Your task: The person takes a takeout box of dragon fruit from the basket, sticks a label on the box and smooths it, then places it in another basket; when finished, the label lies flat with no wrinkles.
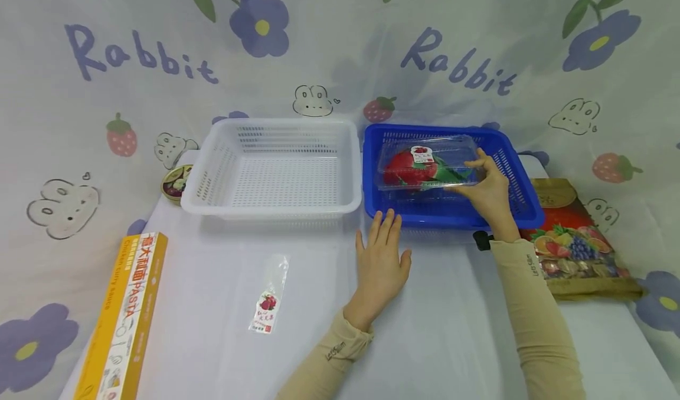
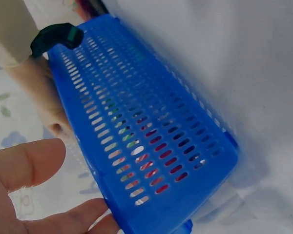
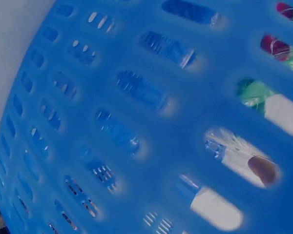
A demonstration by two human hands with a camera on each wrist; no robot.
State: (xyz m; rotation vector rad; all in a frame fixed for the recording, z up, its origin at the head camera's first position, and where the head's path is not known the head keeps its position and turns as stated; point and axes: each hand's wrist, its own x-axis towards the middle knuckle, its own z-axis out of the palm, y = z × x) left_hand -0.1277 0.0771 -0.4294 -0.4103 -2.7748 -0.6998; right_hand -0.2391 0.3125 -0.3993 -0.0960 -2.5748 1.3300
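My right hand [image 1: 486, 190] grips the right end of a clear plastic box [image 1: 458, 150], thumb below and fingers above. Inside that box lies a red and green dragon fruit [image 1: 402, 169], under a white label on the lid. The box is in the upper part of a blue basket [image 1: 454, 218], slightly tilted; its underside is hidden in the head view. My left hand [image 1: 379, 264] has its fingers extended at the basket's front left rim. In the left wrist view its fingertips meet the rim of the blue basket [image 2: 151, 122]. Only the slotted basket wall [image 3: 176, 126] fills most of the right wrist view.
A white basket [image 1: 271, 210] stands left of the blue one, with a round tin [image 1: 175, 184] beside it. A clear labelled strip [image 1: 269, 297] lies on the table. Orange pasta box [image 1: 122, 317] is at left; a fruit-printed bag [image 1: 576, 246] lies at right.
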